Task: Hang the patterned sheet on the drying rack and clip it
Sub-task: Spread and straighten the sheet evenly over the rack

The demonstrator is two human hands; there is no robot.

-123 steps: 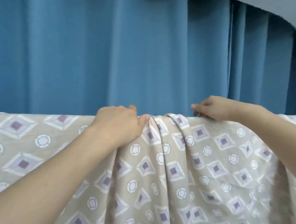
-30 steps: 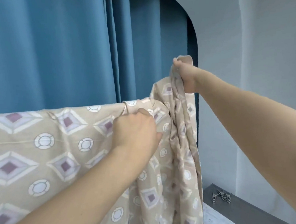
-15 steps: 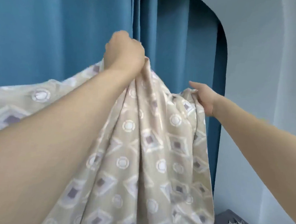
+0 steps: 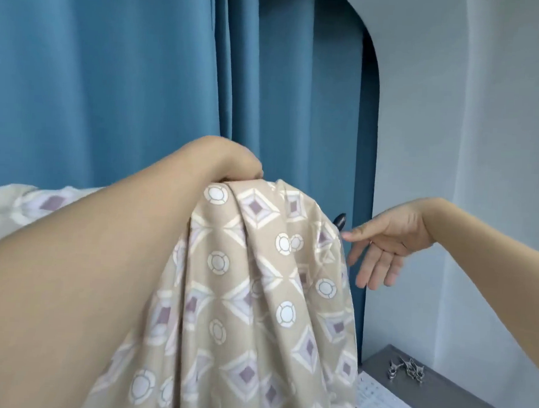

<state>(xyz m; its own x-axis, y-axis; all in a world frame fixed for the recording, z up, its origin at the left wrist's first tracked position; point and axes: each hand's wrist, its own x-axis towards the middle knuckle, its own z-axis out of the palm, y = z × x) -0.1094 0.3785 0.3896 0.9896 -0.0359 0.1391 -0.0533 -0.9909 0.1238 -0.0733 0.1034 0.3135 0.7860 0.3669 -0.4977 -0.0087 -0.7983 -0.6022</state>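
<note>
The beige patterned sheet (image 4: 256,297) hangs in bunched folds over the drying rack, of which only a black end cap (image 4: 339,221) shows at the sheet's right edge. My left hand (image 4: 229,162) lies over the top of the folds with its fingers curled around the cloth; the fingertips are hidden behind it. Just right of the sheet's edge, beside the end cap, my right hand (image 4: 385,248) is held with straight, spread fingers and holds nothing. Several metal clips (image 4: 406,371) lie on a grey table (image 4: 470,405) at the lower right.
A blue curtain (image 4: 127,84) hangs close behind the rack. A white wall (image 4: 470,153) stands to the right. A printed paper (image 4: 388,406) lies on the grey table near the sheet's hanging edge.
My left hand has brought the raised bunch of sheet down to rack height. My right hand has let go of the sheet's edge and dropped to the right, fingers spread.
</note>
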